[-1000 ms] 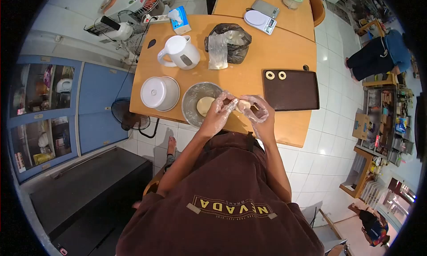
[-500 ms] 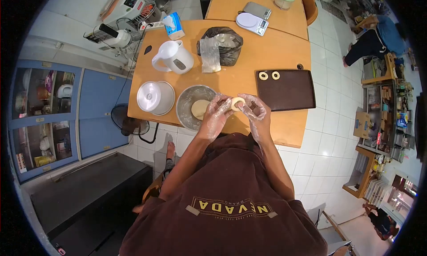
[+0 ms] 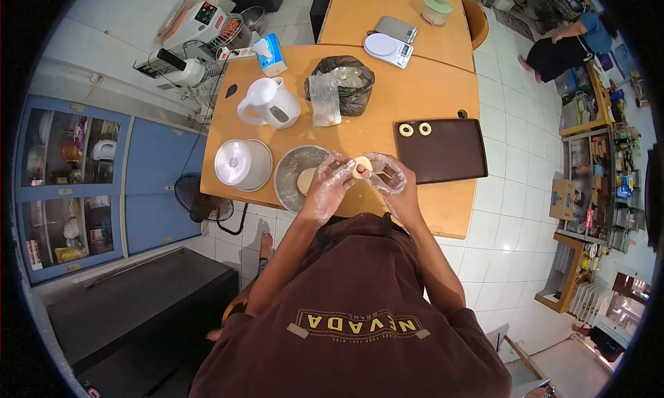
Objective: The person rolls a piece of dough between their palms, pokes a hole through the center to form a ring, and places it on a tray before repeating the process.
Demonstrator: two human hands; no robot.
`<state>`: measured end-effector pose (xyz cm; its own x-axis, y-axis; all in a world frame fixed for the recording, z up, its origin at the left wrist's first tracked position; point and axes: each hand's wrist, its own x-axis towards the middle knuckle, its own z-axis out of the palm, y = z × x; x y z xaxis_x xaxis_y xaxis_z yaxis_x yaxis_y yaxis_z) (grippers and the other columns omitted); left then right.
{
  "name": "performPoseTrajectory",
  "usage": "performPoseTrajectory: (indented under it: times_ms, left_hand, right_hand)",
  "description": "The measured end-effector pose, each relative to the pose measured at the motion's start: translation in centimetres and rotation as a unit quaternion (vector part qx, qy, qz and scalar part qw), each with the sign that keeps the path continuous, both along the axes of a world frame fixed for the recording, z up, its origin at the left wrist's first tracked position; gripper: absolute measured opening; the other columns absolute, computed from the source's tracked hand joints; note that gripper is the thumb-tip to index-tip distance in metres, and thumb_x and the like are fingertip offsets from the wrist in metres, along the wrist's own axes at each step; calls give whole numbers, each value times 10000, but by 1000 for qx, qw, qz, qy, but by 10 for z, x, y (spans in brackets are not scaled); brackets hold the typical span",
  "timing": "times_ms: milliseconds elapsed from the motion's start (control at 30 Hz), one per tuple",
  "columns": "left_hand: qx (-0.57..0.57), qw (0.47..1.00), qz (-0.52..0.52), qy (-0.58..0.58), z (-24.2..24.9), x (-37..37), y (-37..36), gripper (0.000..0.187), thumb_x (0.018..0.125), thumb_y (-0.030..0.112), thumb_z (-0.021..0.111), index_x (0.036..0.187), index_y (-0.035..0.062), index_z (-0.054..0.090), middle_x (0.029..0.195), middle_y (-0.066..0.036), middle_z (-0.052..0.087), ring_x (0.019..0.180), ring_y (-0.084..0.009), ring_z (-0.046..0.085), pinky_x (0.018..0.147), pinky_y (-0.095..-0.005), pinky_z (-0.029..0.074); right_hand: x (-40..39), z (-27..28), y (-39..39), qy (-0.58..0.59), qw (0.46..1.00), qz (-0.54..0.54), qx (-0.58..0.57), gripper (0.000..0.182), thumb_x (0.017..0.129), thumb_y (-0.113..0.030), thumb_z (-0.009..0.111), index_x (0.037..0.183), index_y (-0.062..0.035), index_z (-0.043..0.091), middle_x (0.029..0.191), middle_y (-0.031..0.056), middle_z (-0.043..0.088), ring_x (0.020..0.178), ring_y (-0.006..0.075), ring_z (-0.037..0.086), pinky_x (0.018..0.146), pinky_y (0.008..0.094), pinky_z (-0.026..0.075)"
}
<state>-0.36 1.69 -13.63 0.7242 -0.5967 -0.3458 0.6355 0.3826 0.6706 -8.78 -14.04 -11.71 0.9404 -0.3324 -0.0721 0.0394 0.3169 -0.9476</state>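
Note:
Both my hands wear thin clear plastic gloves. My left hand (image 3: 328,183) and my right hand (image 3: 389,177) meet over the table's near edge and pinch a small pale piece of dough (image 3: 361,167) between their fingertips. Just left of them stands a metal bowl (image 3: 288,175) with a lump of dough (image 3: 305,182) in it. To the right lies a dark brown baking tray (image 3: 449,156) with two dough rings (image 3: 415,129) at its far left corner.
On the wooden table (image 3: 387,97) stand a lidded metal pot (image 3: 242,164), a white kettle (image 3: 270,104), a black plastic bag (image 3: 346,83), a tissue box (image 3: 270,52) and a white scale (image 3: 387,48). Another person (image 3: 564,48) bends over at the far right. Blue cabinets line the left.
The dough piece stayed between both hands while my fingers worked it. The view drifted, so the table and hands sit slightly lower and left. The person at the far right moved.

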Motion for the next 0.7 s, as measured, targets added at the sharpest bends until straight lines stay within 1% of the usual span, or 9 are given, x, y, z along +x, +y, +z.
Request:
performPoseTrajectory:
  times_ms: [67,167,267,367,467,567,667,700]
  left_hand:
    - [-17,999,-9,31,-10,1,5,121,1012,126,651,1110,80,596,1069,-30,639,1030,-127,630,926,-319,524]
    - [49,998,-43,-7,-6,3,5,165,1006,84,645,1162,57,602,1137,-54,636,1119,-163,634,929,-321,535]
    - [183,963,-123,-157,-1,7,8,184,1006,77,645,1178,34,596,1135,-60,641,1089,-174,651,916,-303,543]
    - [153,968,-94,-173,-12,6,4,182,1011,49,627,1186,10,594,1128,-78,652,1049,-180,669,916,-307,551]
    - [80,990,-58,-101,-4,2,-5,169,1009,16,615,1177,-1,599,1112,-98,664,1019,-187,681,918,-312,557]
    - [27,999,-2,-36,-6,-5,-12,155,1008,0,608,1163,-4,604,1104,-108,670,1030,-182,678,919,-314,557]
    - [20,998,-12,-61,-11,-6,-15,147,1003,6,620,1149,-2,606,1096,-104,667,1021,-173,672,910,-309,553]
    - [29,995,-25,-89,-10,-5,-16,149,1003,7,622,1150,-3,605,1097,-102,664,1017,-169,669,906,-306,550]
  right_hand:
    - [-1,-3,2,-6,1000,-2,-3,306,952,-24,708,1251,32,675,1108,60,679,1063,148,647,935,297,507]
    - [-7,-11,-6,22,993,60,-97,354,953,-27,708,1299,24,650,1088,48,662,1044,139,641,910,287,505]
    - [-12,-14,-14,39,986,72,-144,378,956,-28,707,1325,11,639,1065,38,646,1031,124,628,883,277,505]
    - [-12,-15,-8,15,1000,-8,-12,354,957,-36,710,1305,-1,656,1064,39,642,1008,113,624,881,267,508]
    - [-12,-12,-8,29,999,-18,-22,351,954,-44,720,1296,-1,659,1063,36,653,1003,115,637,887,267,511]
    - [-13,-11,-14,35,998,4,-51,341,949,-55,734,1279,-3,665,1063,39,676,1004,121,651,902,273,516]
    - [-14,-16,-13,33,999,-14,-30,332,938,-64,752,1253,0,673,1066,45,695,1017,122,656,899,279,527]
    - [-14,-16,-13,28,999,-26,-19,330,934,-65,757,1247,4,674,1064,47,697,1017,121,656,899,279,529]
